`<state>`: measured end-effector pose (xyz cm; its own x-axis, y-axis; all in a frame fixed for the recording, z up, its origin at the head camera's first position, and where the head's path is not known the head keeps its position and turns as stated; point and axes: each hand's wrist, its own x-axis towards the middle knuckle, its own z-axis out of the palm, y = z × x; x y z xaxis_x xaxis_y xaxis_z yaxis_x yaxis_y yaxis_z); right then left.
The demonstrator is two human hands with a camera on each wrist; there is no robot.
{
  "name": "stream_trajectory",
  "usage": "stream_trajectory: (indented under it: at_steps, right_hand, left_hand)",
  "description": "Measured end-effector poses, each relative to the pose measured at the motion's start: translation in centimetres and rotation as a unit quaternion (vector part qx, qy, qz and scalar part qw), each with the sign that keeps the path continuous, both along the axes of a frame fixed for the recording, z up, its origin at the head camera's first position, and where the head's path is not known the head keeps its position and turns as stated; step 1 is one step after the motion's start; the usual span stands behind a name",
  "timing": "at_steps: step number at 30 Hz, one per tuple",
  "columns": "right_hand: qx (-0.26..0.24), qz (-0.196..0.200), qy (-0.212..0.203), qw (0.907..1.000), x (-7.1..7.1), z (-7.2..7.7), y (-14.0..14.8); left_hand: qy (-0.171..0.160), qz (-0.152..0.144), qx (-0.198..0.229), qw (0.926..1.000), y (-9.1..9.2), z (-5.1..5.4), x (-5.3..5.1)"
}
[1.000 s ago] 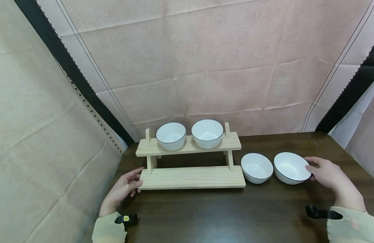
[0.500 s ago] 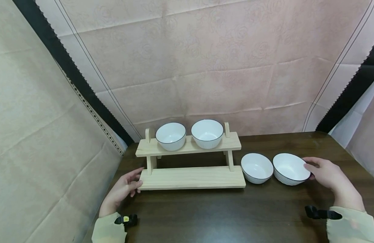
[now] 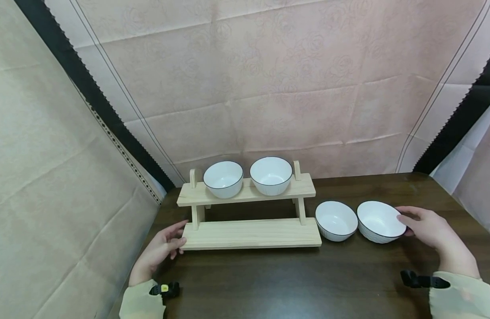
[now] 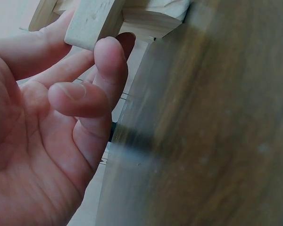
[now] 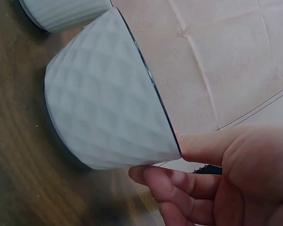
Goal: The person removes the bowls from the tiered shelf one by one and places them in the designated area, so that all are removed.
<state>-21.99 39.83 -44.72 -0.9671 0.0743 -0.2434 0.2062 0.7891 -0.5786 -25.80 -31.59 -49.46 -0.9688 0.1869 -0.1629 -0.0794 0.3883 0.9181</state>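
While head view shows four bowls, right wrist view shows two

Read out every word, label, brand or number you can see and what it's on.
No text can be read.
The white bowls and wooden rack show no lettering.
The yellow patch on the left wrist's black strap is too small to make out any marking.

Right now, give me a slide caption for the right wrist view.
The right hand pinches a white textured bowl at its rim, a second bowl beside it.
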Motion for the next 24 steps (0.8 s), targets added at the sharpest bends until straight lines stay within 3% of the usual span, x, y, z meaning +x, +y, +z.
stream_trajectory:
  at_steps: [15, 24]
  right_hand:
    - [-0.001, -0.009, 0.003, 1.0, -0.09, -0.15, 0.3]
    - [0.009, -0.009, 0.011, 0.9999, 0.0, -0.17, 0.26]
  left_hand:
    - [-0.001, 0.006, -0.003, 1.0, 0.04, 0.06, -0.02]
    - [0.01, -0.01, -0.019, 0.9997, 0.15, 0.41, 0.09]
